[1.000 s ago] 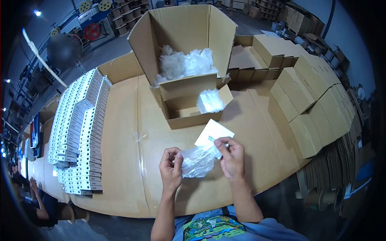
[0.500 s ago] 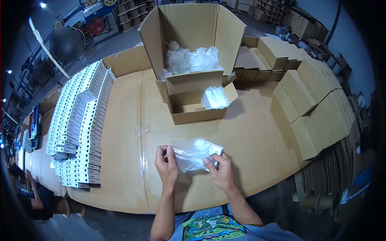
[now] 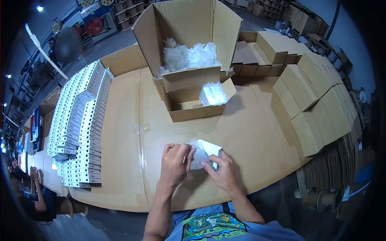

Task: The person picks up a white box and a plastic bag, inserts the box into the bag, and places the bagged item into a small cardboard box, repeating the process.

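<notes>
Both hands have closed together: left hand (image 3: 175, 160) and right hand (image 3: 222, 172) fingers pinch the half-folded plastic bag (image 3: 200, 154) around the white card (image 3: 210, 149); packing remains.

You sit at a table (image 3: 120, 120) covered in cardboard sheets. On your left, rows of small white boxes (image 3: 80, 120) lie stacked; on your right, plain brown cartons (image 3: 313, 100) are piled. Beyond lies grey floor (image 3: 116, 44), with reels (image 3: 95, 25) far left and a ceiling lamp (image 3: 39, 8) shining.
</notes>
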The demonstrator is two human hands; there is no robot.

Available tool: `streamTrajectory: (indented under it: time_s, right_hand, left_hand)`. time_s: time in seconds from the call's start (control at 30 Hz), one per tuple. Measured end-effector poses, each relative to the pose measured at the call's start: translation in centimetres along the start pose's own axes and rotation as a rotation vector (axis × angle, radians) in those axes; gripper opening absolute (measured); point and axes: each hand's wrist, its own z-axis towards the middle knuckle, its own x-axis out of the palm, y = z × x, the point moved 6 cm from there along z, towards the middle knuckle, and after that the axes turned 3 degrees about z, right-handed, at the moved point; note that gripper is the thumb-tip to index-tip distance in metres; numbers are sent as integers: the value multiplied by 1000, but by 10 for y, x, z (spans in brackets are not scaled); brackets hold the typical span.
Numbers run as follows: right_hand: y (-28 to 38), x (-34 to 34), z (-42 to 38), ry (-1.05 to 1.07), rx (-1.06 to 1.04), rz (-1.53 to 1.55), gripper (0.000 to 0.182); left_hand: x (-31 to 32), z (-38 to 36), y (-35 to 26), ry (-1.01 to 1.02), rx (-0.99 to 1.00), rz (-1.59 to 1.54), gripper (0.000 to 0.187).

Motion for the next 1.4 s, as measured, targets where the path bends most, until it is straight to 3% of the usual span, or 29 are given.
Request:
streamTrajectory:
  time_s: [0.07, 0.1, 0.2, 0.27, 0.3, 0.4, 0.43, 0.53, 0.63, 0.7, 0.8, 0.87, 1.03, 1.17, 1.27, 1.4]
  right_hand:
    - [3, -6, 0, 82, 24, -3, 21]
    - [4, -7, -1, 125, 35, -4, 21]
    - [-4, -8, -2, 178, 86, -52, 19]
    - [-10, -8, -3, 132, 130, 46, 17]
    - [-14, -8, -4, 108, 154, 96, 16]
    - [-38, -1, -6, -11, 84, 179, 16]
    - [-35, -2, -6, -37, 67, 164, 16]
    - [-26, -2, -4, -77, 19, 106, 17]
    - [-29, 1, -6, -45, 10, 80, 15]
    - [-33, -2, -5, -33, 31, 146, 14]
    - [-34, -30, 8, -107, -59, 201, 24]
    - [-24, -49, 19, -193, 58, 413, 32]
    - [4, -67, 45, -273, -212, 647, 65]
    - [18, -50, 54, -204, -174, 802, 56]
    - [12, -31, 55, -54, -159, 748, 54]
    - [4, -31, 52, -85, -116, 701, 42]
  left_hand:
    - [2, 4, 14, 67, -129, -85, 8]
    - [6, 5, 25, 167, -379, -351, 10]
    - [12, 10, 44, 148, -523, -671, 14]
    - [20, -4, 88, -11, -483, -960, 20]
    - [22, -11, 101, -91, -459, -1101, 25]
    - [19, -19, 78, -458, -493, -1069, 51]
    - [31, -35, 79, -285, -571, -1215, 71]
    - [48, -58, 61, 15, -629, -1102, 73]
    - [58, -61, 57, 74, -697, -1010, 75]
    - [49, -50, 47, -12, -601, -959, 70]
    - [41, -49, 42, -12, -484, -826, 61]
    - [45, -51, 40, 55, -417, -760, 59]
    - [50, -52, 35, 99, -386, -798, 59]
    - [54, -57, 39, 115, -398, -802, 59]
    - [51, -54, 36, 86, -422, -845, 57]
    - [54, -55, 41, 39, -460, -882, 54]
